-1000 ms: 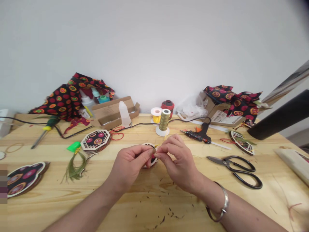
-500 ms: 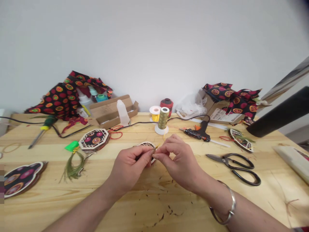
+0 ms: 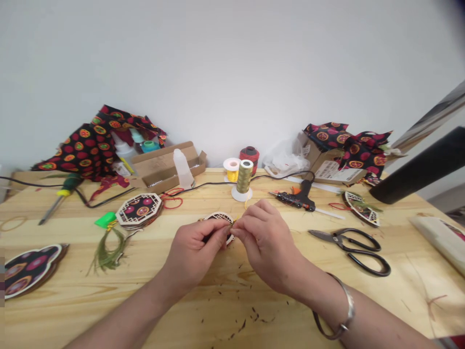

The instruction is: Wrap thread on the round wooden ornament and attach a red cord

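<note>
My left hand (image 3: 194, 249) and my right hand (image 3: 267, 240) meet fingertip to fingertip over the middle of the wooden table (image 3: 218, 310). Both are pinched on a small dark and gold piece that runs to a thin gold thread. Just behind the fingers lies a round lattice ornament (image 3: 220, 219), mostly hidden by my left hand. The thread leads back toward the gold thread spool (image 3: 244, 179). A silver bangle sits on my right wrist.
Black scissors (image 3: 354, 249) lie to the right, a black glue gun (image 3: 296, 198) behind them. To the left are an octagonal lattice ornament (image 3: 138, 210), a green tassel (image 3: 107, 242), a screwdriver (image 3: 58, 198), a cardboard box (image 3: 163, 167) and patterned fabric (image 3: 94, 143).
Both hands have stayed pinched together at the same spot; the view has tipped slightly, so everything sits a little lower and further left.
</note>
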